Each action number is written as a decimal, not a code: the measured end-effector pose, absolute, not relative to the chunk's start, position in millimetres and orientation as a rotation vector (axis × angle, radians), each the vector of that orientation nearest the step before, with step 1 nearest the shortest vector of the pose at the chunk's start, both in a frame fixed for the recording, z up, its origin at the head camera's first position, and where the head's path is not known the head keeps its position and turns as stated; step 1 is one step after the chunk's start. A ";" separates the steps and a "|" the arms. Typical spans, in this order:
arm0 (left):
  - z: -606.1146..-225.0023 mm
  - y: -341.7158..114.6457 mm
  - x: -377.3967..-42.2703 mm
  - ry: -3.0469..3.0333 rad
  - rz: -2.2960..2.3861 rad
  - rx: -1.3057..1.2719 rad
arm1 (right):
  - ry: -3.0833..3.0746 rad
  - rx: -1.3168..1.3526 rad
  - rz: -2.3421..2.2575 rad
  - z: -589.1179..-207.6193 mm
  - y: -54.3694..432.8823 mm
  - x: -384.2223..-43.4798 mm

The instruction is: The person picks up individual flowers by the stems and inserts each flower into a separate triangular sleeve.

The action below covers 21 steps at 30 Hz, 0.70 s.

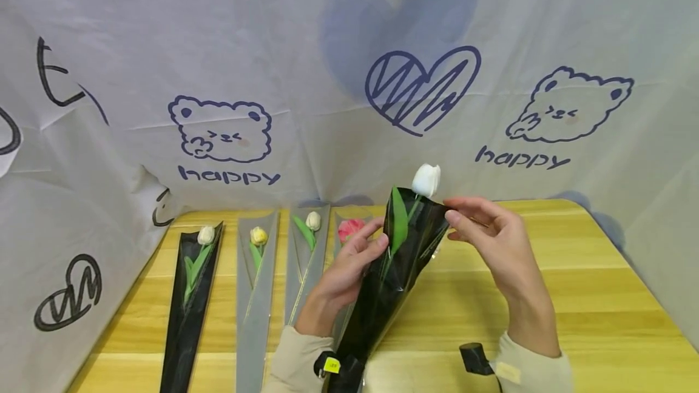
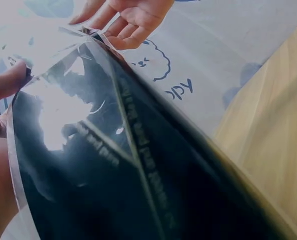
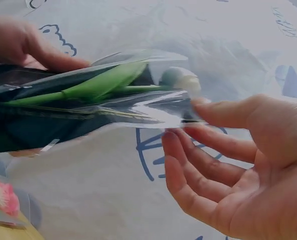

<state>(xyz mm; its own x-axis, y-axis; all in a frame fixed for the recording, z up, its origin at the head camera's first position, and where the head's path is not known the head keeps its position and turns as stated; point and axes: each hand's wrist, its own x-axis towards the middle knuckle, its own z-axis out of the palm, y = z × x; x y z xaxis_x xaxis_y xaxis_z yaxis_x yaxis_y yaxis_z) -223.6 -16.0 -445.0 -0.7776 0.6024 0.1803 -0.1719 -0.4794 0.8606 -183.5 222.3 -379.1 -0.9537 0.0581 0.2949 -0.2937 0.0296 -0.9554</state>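
A white tulip with a green leaf stands in a black-backed flower sleeve, held tilted above the table. My left hand grips the sleeve from its left side, thumb on the front; its other fingers are partly hidden behind. At the upper right corner of the opening, my right hand pinches the sleeve's edge between thumb and fingers. In the right wrist view, the tulip head lies at the clear film's mouth, close to the right thumb.
Left on the wooden table lie a black-sleeved white tulip, a grey-sleeved yellow tulip and a grey-sleeved white tulip. A pink flower is partly behind the left hand. Printed cloth hangs behind the table.
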 end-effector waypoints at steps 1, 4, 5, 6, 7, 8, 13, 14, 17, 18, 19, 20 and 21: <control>-444.6 -17.0 -223.7 1.242 2.267 0.672 | -2.055 0.261 2.014 -379.3 221.0 -183.1; -444.2 -19.3 -223.7 1.235 2.258 0.721 | -2.025 0.292 2.024 -378.2 215.0 -180.8; -444.2 -20.1 -223.3 1.233 2.263 0.722 | -2.001 0.300 2.037 -377.3 212.7 -179.8; -444.3 -20.9 -222.8 1.242 2.271 0.719 | -1.981 0.310 2.043 -376.1 210.4 -178.5; -444.2 -21.7 -222.3 1.257 2.280 0.714 | -1.966 0.322 2.042 -374.7 208.2 -177.0; -444.1 -22.4 -221.9 1.270 2.289 0.707 | -1.952 0.334 2.040 -373.1 206.2 -175.4; -442.3 -24.5 -220.8 1.301 2.326 0.723 | -1.931 0.382 2.000 -365.6 199.6 -169.0; -441.6 -24.5 -221.1 1.290 2.328 0.748 | -1.930 0.386 1.993 -364.1 198.8 -168.2; -438.9 -24.4 -222.1 1.249 2.331 0.834 | -1.919 0.401 1.956 -360.0 197.0 -166.0; -437.7 -24.6 -222.4 1.237 2.332 0.863 | -1.909 0.397 1.942 -358.7 196.4 -165.2; -436.3 -25.1 -222.5 1.224 2.333 0.890 | -1.892 0.394 1.930 -357.1 195.9 -164.5; -434.9 -25.9 -222.6 1.216 2.332 0.910 | -1.877 0.397 1.911 -355.8 195.6 -163.8; -433.4 -26.9 -222.5 1.216 2.331 0.918 | -1.854 0.404 1.906 -354.6 195.3 -163.1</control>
<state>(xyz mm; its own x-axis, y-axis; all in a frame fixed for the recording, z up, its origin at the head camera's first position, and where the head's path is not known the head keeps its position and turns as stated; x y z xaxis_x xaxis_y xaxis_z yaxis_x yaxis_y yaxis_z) -222.5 -26.9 -433.4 -0.7265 0.5709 0.3823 -0.0134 -0.5681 0.8229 -163.1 195.3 -354.6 -0.8570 0.1127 0.5028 -0.5058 0.0031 -0.8627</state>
